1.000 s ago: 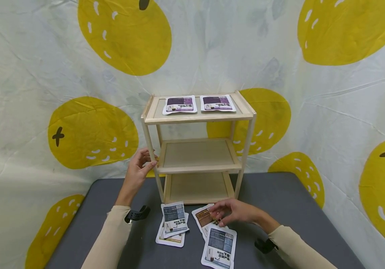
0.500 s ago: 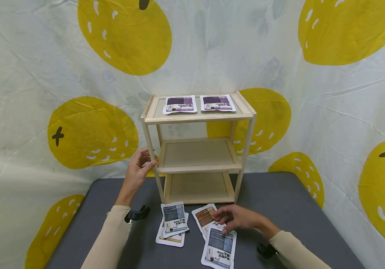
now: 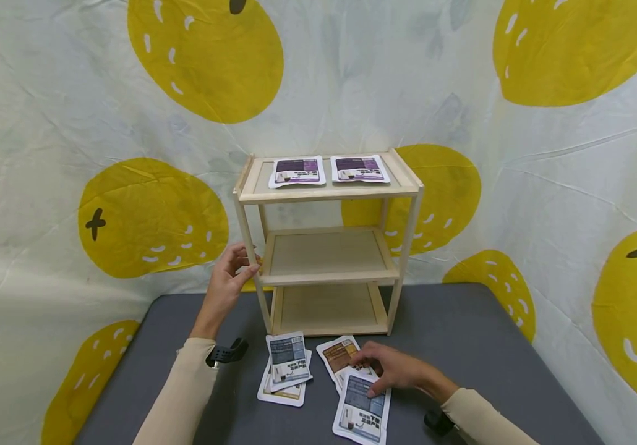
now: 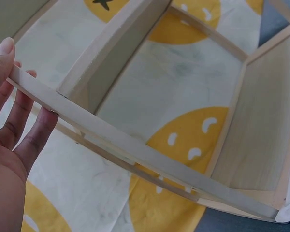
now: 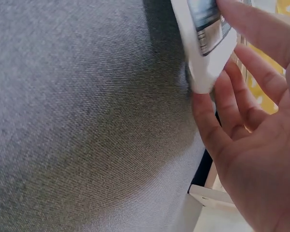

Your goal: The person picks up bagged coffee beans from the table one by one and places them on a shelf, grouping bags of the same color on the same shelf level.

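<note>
My left hand (image 3: 224,287) grips the front left post (image 3: 247,238) of a small three-tier wooden shelf. In the left wrist view the thumb lies over that post (image 4: 130,145), with fingers on its other side. Low on the right, my right hand (image 3: 402,371) pinches the upper edge of a flat white pouch (image 3: 359,415) with a blue-grey label. The right wrist view has the thumb on the face of this pouch (image 5: 205,58) and fingertips at its edge and behind it. Partly under it lies a brown-labelled pouch (image 3: 336,355).
Two purple-labelled pouches (image 3: 297,172) lie side by side on the top tier. Left of the right hand, a blue-grey pouch (image 3: 289,358) overlaps a yellowish one (image 3: 279,395) on the grey table (image 3: 496,346). A patterned cloth (image 3: 352,74) hangs behind the shelf.
My right hand has come slightly nearer, from over the brown-labelled pouch to the blue-grey one, and now pinches its upper edge. The left hand stays on the post.
</note>
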Available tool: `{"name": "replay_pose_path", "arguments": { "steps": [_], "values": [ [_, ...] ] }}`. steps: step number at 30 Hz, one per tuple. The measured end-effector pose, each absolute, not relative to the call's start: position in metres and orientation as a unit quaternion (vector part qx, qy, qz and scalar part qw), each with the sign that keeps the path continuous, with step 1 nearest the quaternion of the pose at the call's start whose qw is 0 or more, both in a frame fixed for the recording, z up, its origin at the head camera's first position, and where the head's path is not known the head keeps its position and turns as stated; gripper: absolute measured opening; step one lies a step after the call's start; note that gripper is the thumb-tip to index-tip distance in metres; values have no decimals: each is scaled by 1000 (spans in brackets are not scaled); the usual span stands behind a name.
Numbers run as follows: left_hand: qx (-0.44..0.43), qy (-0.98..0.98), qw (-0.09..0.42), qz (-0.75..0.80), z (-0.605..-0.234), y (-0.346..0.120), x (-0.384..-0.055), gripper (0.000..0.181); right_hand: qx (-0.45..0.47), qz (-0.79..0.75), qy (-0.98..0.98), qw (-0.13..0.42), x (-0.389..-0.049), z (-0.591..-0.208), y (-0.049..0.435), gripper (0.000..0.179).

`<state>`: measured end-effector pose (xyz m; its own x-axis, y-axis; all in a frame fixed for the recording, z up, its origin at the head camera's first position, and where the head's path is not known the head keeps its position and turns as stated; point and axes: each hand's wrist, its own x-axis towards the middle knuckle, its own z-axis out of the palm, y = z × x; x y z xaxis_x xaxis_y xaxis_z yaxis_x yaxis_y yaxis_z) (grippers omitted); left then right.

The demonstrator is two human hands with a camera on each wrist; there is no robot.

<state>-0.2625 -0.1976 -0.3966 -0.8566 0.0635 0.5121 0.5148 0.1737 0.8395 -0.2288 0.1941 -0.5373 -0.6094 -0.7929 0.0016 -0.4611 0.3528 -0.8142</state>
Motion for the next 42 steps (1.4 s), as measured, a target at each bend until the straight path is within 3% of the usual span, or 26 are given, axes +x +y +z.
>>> {"name": "replay_pose_path", "arguments": {
  "steps": [7,14,19,26,31,37,42],
  "values": [
    [-193,-743,181,-615,-389,-196,-257,38,-383,-396,814,183,-228,-534,192,65],
    [-195,-740,170,-621,-390,-197,-257,38,-349,-414,802,251,-227,-535,190,66],
    [-191,-741,171,-620,-390,-196,-257,38,-387,-416,772,285,-226,-535,191,69],
    [-192,-740,171,-622,-391,-196,-257,38,-471,-412,728,280,-226,-537,192,48],
    [-202,-743,184,-611,-408,-202,-271,38,-462,-430,714,303,-228,-536,192,31],
    [-210,-742,194,-607,-416,-205,-278,38,-431,-423,748,276,-234,-533,191,28],
    [-213,-740,195,-607,-416,-205,-278,38,-400,-432,767,256,-239,-530,190,40]
  ]
}}
